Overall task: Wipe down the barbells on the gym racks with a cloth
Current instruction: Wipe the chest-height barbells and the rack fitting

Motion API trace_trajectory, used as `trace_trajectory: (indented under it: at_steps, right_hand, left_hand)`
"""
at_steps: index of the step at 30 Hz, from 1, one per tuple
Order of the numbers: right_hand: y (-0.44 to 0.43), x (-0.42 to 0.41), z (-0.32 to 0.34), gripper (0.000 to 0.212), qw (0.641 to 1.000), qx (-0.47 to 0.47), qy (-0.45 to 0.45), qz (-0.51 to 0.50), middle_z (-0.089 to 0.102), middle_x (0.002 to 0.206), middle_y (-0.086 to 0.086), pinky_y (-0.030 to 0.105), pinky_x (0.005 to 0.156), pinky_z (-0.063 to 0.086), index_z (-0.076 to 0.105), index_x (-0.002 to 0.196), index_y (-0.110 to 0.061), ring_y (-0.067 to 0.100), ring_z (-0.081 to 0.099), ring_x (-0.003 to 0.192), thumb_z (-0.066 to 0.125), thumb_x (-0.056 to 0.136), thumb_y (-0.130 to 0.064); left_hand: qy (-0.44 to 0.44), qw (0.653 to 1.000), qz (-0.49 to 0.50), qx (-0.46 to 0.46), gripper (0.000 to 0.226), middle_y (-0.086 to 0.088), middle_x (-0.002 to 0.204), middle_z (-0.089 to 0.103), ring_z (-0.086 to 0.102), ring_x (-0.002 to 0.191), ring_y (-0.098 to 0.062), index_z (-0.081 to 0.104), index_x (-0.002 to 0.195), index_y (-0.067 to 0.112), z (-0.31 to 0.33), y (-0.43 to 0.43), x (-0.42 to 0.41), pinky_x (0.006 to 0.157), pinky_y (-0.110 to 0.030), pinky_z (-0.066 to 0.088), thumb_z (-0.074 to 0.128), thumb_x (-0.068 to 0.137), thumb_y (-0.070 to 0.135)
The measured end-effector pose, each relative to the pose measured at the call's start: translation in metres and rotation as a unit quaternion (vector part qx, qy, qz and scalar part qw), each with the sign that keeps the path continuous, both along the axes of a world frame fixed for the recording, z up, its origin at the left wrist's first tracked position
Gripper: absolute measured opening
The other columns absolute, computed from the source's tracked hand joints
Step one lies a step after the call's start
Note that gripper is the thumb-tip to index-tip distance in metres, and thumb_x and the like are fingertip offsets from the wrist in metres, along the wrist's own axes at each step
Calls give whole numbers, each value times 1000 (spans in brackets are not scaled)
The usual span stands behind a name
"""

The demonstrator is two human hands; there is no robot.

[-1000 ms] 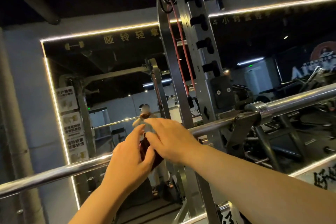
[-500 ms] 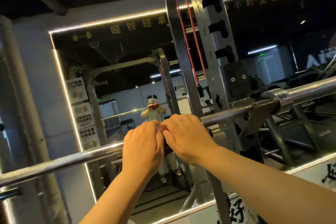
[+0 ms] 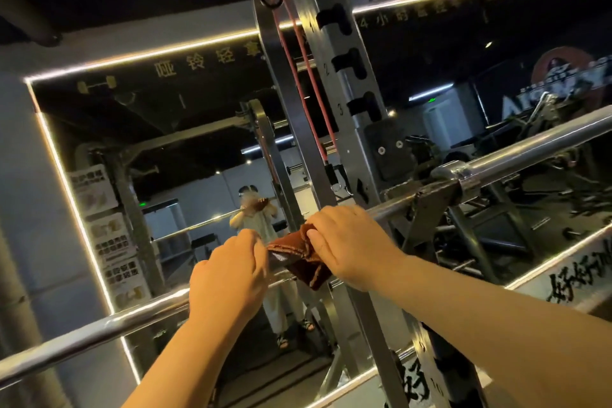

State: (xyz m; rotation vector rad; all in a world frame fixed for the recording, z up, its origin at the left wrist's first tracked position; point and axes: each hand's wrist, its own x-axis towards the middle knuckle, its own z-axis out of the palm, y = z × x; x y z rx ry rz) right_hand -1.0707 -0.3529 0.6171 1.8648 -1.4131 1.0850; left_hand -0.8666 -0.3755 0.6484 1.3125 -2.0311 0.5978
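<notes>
Here's the barbell (image 3: pixel 99 331), a long chrome bar slanting from the lower left of the frame up to the right edge, and both hands are on it at centre frame. The cloth (image 3: pixel 299 258), rust-brown and bunched, is draped over the bar between them, with a folded corner hanging just below the steel. The left hand (image 3: pixel 231 275) has its grip closed, fingers curled over the bar at the cloth's left end and holding that edge. The right hand (image 3: pixel 354 245) grips the cloth too, thumb pressed on the fabric and fingers wrapped over the top of the bar. Right behind the right hand rises the rack upright (image 3: pixel 356 129), grey steel with dark numbered slots, leaning across the middle of the frame. A red band (image 3: pixel 312 83) hangs along its left side. Further right, the bar sits in a dark hook (image 3: pixel 427 202), and just beyond it is the shiny collar (image 3: pixel 458 174) where the bar thickens. Behind all this is a big mirror (image 3: pixel 198 142) edged by a glowing light strip (image 3: pixel 76 209). Its left side shows posters (image 3: pixel 106 228), and near the centre it shows the person's reflection (image 3: pixel 251 222), hands raised to a bar. Gym machines fill the dim upper right.
</notes>
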Motion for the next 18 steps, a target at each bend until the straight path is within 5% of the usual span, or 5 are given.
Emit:
trace_trajectory:
  at_steps: [2, 5, 9, 14, 18]
  right_hand:
    - [-2, 23, -5, 36, 998, -2, -52, -18, 56, 101, -7, 41, 102, 40, 55, 103, -26, 14, 49, 95, 26, 106, -46]
    - [-2, 37, -10, 48, 999, 17, -15, -28, 58, 114, -4, 46, 114, 30, 55, 116, -25, 19, 49, 112, 20, 104, -57]
    - [2, 1, 2, 43, 996, 59, 67, 1, 58, 117, -10, 37, 103, 41, 50, 128, -29, 13, 53, 110, 26, 105, -56]
    - [0, -24, -3, 40, 998, 4, -47, -33, 57, 98, -15, 38, 103, 41, 56, 108, -30, 9, 53, 94, 21, 109, -49]
    - [-2, 14, -6, 41, 996, 21, -77, -42, 59, 110, -11, 45, 120, 26, 57, 111, -28, 12, 51, 110, 20, 108, -47]
  left_hand:
    - [-22, 998, 50, -12, 22, 6, 72, 53, 51, 60, -8, 39, 93, 26, -1, 0, -4, 60, -28, 38, 26, 106, 38]
    - [-62, 994, 82, -42, 21, 8, 69, 48, 45, 53, -6, 34, 94, 27, -5, 3, -7, 54, -26, 31, 23, 108, 40]
    - [-128, 985, 92, -69, 17, 9, 74, 37, 43, 58, -7, 29, 96, 25, -6, 6, -4, 57, -23, 35, 33, 106, 38]
    - [-128, 986, 73, -81, 19, 9, 74, 39, 46, 63, -8, 33, 92, 26, -8, 8, -8, 62, -23, 40, 27, 106, 37]
    - [-137, 984, 76, -87, 20, 8, 72, 38, 47, 63, -10, 36, 89, 26, -11, 5, -8, 59, -24, 40, 29, 105, 35]
